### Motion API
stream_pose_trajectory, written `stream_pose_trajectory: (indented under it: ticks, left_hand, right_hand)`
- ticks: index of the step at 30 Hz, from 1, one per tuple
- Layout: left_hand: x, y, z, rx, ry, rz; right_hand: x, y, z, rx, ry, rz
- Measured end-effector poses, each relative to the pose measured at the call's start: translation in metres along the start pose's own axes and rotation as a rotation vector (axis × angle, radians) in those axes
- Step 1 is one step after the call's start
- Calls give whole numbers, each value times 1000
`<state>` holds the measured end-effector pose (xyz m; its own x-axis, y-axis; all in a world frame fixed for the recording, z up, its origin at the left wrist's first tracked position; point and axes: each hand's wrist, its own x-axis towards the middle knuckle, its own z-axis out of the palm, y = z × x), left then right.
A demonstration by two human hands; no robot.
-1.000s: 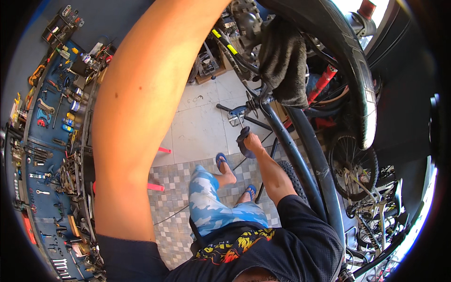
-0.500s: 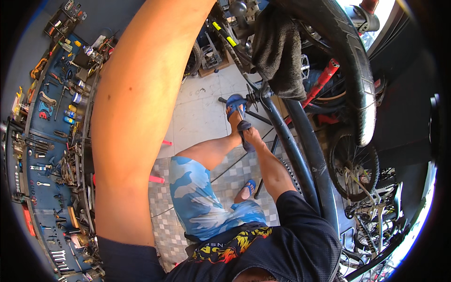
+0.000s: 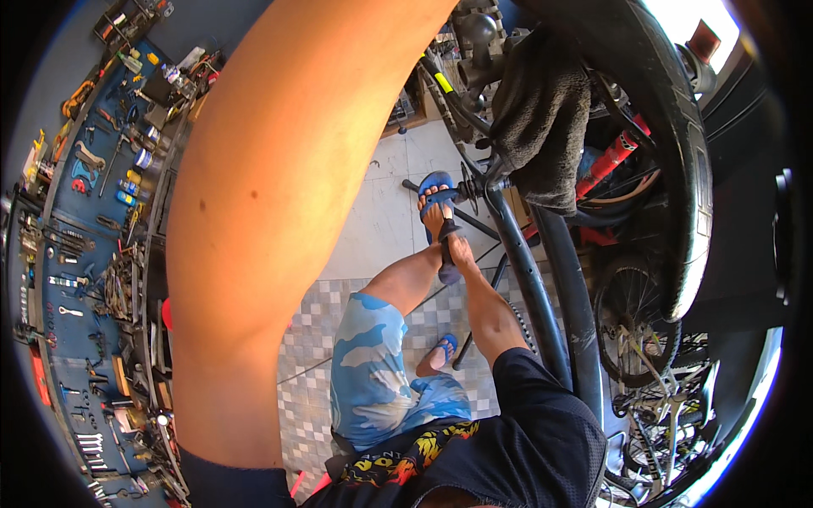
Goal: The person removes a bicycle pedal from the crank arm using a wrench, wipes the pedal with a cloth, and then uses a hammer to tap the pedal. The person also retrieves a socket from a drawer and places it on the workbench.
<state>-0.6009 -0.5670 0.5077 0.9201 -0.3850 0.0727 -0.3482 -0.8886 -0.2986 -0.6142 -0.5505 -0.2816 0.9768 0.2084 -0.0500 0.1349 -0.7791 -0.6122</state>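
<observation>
My left arm [image 3: 262,195] rises large through the view and leaves at the top edge, its hand out of sight. Low beside the black bike frame [image 3: 527,267], my right hand [image 3: 460,247] is small and partly hidden. Its fingers look closed around a dark object [image 3: 449,272], whose kind I cannot make out. Just beyond it is my foot in a blue flip-flop [image 3: 435,181], next to the frame's crank area. A dark grey cloth [image 3: 549,127] hangs over the bike, near a black tyre [image 3: 677,144] that curves down at the right.
Along the left, a blue tool board [image 3: 72,292] carries spanners, pliers and bottles. Black stand legs [image 3: 470,218] cross the tiled floor [image 3: 364,224] near my feet. More bicycles [image 3: 665,372] crowd the right side, and a red tube [image 3: 614,161] lies behind the cloth.
The view has shifted, so the bike, cloth and tyre appear farther right and lower. My left arm leans farther right at the top. My right hand stays low beside the frame.
</observation>
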Motion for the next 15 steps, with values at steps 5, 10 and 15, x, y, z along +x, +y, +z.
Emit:
stream_pose_trajectory:
  ticks: [5, 10, 15]
  left_hand:
    - [-1, -34, 47, 214, 573, 397]
    - [-28, -31, 54, -91, 618, 262]
    - [-47, -26, 58, -173, 656, 212]
  right_hand:
    - [-1, -6, 6, -108, 46, -4]
    - [0, -21, 2, -226, 17, 54]
    - [-1, -40, -12, -229, 220, -13]
